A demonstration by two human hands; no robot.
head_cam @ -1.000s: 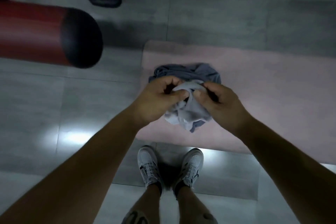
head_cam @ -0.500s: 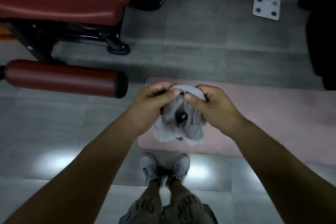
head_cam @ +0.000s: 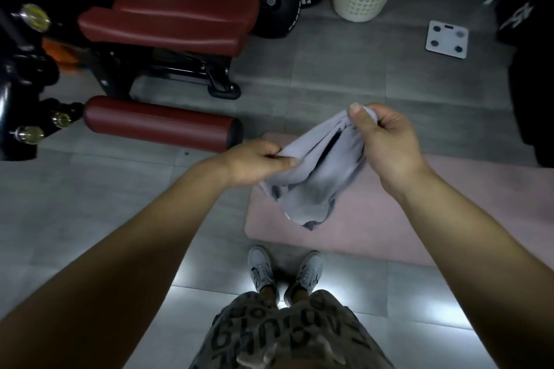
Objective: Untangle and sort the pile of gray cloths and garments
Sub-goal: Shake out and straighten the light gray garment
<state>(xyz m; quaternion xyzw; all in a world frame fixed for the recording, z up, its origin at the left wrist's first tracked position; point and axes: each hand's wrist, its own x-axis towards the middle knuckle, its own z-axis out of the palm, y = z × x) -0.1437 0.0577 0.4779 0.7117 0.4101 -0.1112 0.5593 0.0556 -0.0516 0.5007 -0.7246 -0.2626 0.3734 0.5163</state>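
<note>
The left hand and right hand each pinch an edge of one gray cloth, which stretches between them and sags below the grips over the pink mat. Untangling seems underway; next, draw the grips apart to open it

A person standing on a gray tiled floor holds a light gray cloth above a pink mat, the left hand pinching its lower edge and the right hand gripping its upper end, beside a red padded bench.
</note>
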